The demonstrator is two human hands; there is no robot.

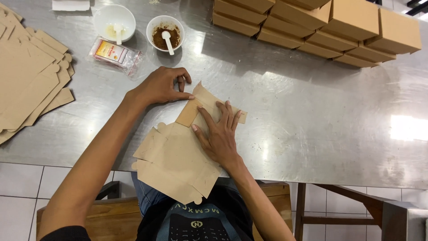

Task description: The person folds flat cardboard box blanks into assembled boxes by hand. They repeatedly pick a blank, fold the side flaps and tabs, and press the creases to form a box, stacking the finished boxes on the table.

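A flat brown cardboard box blank (176, 158) lies on the steel table (321, 116) and hangs over its near edge toward me. My left hand (160, 85) presses its fingertips on a side flap at the blank's far end, folding it over. My right hand (219, 134) lies flat on the far part of the blank, fingers spread, holding it down beside the folded flap.
A stack of unfolded blanks (29, 76) lies at the left. Two white bowls with spoons, one pale (114, 18), one with brown powder (165, 31), stand at the back beside a small plastic packet (115, 54). Folded brown boxes (321, 24) are stacked back right.
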